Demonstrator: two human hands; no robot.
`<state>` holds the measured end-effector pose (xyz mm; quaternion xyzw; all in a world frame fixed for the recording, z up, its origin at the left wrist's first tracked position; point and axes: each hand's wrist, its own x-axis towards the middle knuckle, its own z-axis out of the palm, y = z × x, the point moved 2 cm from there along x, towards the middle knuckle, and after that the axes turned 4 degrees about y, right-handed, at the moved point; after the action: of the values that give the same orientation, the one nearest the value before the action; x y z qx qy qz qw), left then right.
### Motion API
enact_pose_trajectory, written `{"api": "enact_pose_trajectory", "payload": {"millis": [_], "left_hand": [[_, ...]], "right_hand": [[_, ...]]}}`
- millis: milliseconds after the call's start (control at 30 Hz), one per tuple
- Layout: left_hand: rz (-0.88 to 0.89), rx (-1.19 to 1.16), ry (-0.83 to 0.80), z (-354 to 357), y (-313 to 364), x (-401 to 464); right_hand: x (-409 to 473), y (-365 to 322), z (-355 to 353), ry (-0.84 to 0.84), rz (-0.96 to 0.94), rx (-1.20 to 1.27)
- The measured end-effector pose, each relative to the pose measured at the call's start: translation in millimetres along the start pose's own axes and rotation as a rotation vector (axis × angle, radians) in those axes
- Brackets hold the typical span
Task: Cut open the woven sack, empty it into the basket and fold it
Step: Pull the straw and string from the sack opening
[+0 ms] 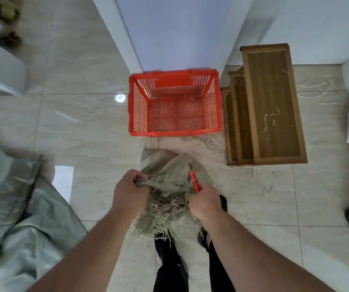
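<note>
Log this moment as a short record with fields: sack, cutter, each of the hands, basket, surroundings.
sack: woven sack, frayed at its top, held up over the floor
cutter: red cutter, blade pointing up against the sack
left hand: grips the bunched sack top
right hand: holds the cutter
basket: red basket, on the floor beyond the sack
surroundings: wooden stepped stand right of basket

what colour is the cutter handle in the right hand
Red, on the cutter in the right hand; head view.

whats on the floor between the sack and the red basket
In the head view, only loose pale fibre strands lie scattered on the tile floor between the woven sack and the red basket; nothing else is there.
</note>
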<state>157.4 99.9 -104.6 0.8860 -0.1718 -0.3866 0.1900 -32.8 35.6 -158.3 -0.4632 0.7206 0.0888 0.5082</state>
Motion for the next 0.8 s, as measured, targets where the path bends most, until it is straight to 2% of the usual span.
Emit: {"api": "enact_pose_trajectory", "payload": {"millis": [133,200,300,367,433,467,567,633,700,767,800], "left_hand": [[0.143,0.164,0.199,-21,-6,10],[0.007,0.086,0.342,-31,-14,20],[-0.272,-0.2,0.419,-32,-22,30],[-0.307,-0.403,0.316,-26,-17,33],[-0.35,-0.594,0.107,-14,-13,26],[-0.346,-0.593,0.015,-6,-14,20],[-0.225,-0.284,-0.197,22,-22,1],[-0.248,-0.276,-0.229,40,-21,-1],[-0.297,-0.309,-0.154,53,-15,9],[-0.247,-0.278,-0.066,58,-5,18],[-0.201,-0.244,-0.02,59,-2,21]], "right_hand": [[4,2,-34,0.102,-0.081,0.057],[3,0,-51,0.14,-0.081,0.088],[5,-5,-63,0.143,-0.035,0.115],[5,-8,-66,0.13,-0.002,0.125],[5,-9,-67,0.115,0.007,0.115],[5,-9,-68,0.102,0.005,0.103],[2,-6,-67,0.021,-0.026,0.051],[0,-2,-66,-0.052,-0.071,-0.011],[3,7,-68,-0.108,-0.104,-0.11],[11,17,-78,-0.076,-0.131,-0.273],[14,19,-84,-0.005,-0.145,-0.389]]}}
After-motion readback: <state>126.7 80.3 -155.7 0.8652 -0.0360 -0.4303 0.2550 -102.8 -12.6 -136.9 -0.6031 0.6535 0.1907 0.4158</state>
